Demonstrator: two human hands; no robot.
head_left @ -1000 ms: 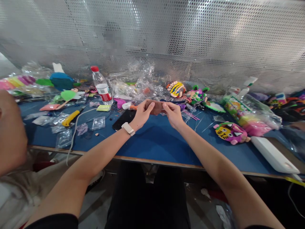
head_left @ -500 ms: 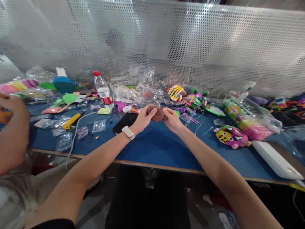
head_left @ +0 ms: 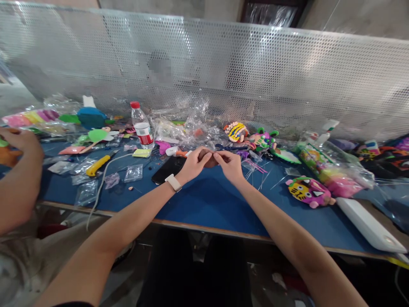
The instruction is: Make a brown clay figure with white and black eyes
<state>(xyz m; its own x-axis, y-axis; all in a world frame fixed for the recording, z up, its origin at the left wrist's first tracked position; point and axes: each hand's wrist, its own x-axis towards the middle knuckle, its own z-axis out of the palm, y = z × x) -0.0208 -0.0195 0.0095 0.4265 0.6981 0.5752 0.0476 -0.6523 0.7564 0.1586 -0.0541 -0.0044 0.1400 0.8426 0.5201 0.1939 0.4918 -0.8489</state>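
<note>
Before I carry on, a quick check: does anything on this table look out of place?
Yes: the yellow knife lies loose among clear plastic packets, its blade apparently exposed. Beside it, a white cable trails over the front edge of the blue table.

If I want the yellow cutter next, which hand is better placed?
Probably the left hand: it is nearer the yellow cutter, which lies to its left; the right hand is farther across. Both hands hold the brown piece.
</note>
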